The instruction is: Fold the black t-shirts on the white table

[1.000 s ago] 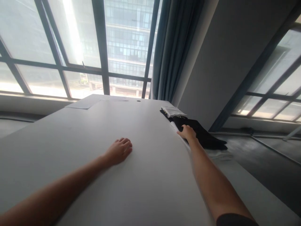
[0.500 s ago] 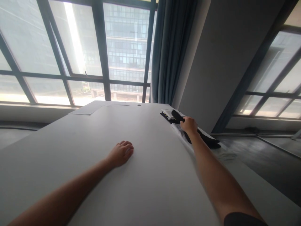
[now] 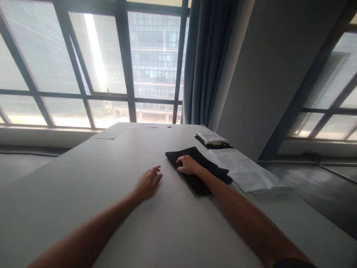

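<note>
A folded piece of black cloth (image 3: 199, 184) lies toward the middle of the white table (image 3: 134, 230), its near edge slightly spread in layers. My right hand (image 3: 187, 165) is on top of it, fingers curled and gripping the fabric. Left of the cloth, my left hand (image 3: 147, 182) hovers low over the tabletop with its fingers apart and nothing in them. What garment the cloth is, I cannot make out.
Along the table's right side lies a folded white cloth (image 3: 245, 171). Behind it sits a small stack with a white folded piece (image 3: 211, 137) over black-and-yellow fabric (image 3: 217, 144). White paper sheets (image 3: 108, 134) rest at the far left. Windows and a blue curtain (image 3: 198, 67) stand beyond.
My right hand has brought the black cloth leftward off the white cloth onto the middle of the table. My left hand has lifted slightly and its fingers have straightened.
</note>
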`<state>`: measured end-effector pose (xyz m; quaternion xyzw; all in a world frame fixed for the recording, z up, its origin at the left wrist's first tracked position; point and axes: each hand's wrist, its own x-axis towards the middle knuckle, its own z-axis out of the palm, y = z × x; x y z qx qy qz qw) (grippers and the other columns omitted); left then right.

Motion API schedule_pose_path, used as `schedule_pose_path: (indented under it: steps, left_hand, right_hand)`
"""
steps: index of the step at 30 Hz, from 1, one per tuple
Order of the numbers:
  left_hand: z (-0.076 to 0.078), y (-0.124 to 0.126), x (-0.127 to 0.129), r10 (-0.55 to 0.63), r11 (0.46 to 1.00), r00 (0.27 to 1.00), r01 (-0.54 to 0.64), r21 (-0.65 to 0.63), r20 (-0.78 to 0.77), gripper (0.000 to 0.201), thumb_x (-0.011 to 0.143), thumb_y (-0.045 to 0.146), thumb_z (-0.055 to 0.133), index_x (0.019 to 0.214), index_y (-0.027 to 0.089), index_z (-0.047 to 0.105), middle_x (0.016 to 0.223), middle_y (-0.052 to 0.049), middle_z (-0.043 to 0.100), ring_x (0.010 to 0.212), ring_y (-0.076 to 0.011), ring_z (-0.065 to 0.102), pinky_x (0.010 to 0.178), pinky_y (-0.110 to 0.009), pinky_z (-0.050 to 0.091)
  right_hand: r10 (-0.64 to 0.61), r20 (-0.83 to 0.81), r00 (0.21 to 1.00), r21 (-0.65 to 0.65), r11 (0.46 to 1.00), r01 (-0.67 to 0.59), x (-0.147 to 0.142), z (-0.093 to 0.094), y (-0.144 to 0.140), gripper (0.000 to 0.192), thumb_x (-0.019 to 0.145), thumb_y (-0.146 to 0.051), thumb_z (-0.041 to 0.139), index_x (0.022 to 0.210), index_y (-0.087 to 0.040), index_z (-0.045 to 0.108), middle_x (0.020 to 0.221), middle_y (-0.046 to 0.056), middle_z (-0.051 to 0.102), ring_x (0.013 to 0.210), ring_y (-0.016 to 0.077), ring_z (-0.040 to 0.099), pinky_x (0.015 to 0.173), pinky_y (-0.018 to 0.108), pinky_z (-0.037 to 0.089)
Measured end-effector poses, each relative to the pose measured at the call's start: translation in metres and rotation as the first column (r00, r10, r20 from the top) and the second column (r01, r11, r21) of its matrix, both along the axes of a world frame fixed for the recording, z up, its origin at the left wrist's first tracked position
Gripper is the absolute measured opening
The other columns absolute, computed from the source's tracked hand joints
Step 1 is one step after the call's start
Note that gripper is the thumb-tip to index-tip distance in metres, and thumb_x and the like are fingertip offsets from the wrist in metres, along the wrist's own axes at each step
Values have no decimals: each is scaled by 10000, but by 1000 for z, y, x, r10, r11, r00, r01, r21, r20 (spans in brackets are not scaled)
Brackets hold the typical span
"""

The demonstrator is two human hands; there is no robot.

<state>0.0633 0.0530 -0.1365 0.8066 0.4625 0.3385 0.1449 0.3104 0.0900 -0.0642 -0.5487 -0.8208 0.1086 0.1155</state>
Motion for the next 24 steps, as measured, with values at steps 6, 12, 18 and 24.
schedule_pose_path:
  steps: [6, 12, 18, 24]
  left_hand:
    - [-12, 21, -6, 282, 959, 905, -257, -118, 318, 727, 913, 565, 506, 1464, 103, 402, 1274, -206, 614, 1127, -287, 629, 961, -452, 502]
    - [-15, 28, -8, 288, 958, 932, -280, -66, 221, 715, 790, 436, 667, 1399, 101, 502, 1313, -207, 594, 1123, -304, 626, 979, -454, 503]
    - [-9, 23, -14, 183, 981, 966, -168, -94, 181, 363, 746, 285, 637, 1094, 184, 650, 973, -62, 716, 904, -239, 663, 854, -403, 541]
    - [9, 30, -29, 167, 956, 963, -211, 204, 212, 166, 792, 354, 593, 843, 198, 615, 969, -68, 658, 914, -235, 625, 834, -370, 524]
  right_hand:
    - [150, -154, 977, -377, 905, -199, 30, 9, 12, 478, 880, -501, 657, 1223, -170, 701, 1091, 87, 745, 949, 198, 696, 827, 278, 526]
    - [-277, 204, 939, -111, 946, 303, 46, -6, 29, 648, 812, -530, 725, 1315, -131, 634, 1273, 160, 668, 1164, 297, 626, 912, 314, 493]
    - [-272, 152, 950, 54, 962, 266, 28, 6, 20, 309, 859, -342, 689, 1126, -194, 735, 1165, 96, 715, 1097, 266, 645, 881, 307, 487]
    - [-13, -321, 947, 517, 835, 187, -3, 61, -37, 324, 981, -359, 517, 1219, -203, 672, 1176, 109, 654, 1170, 275, 576, 964, 366, 467]
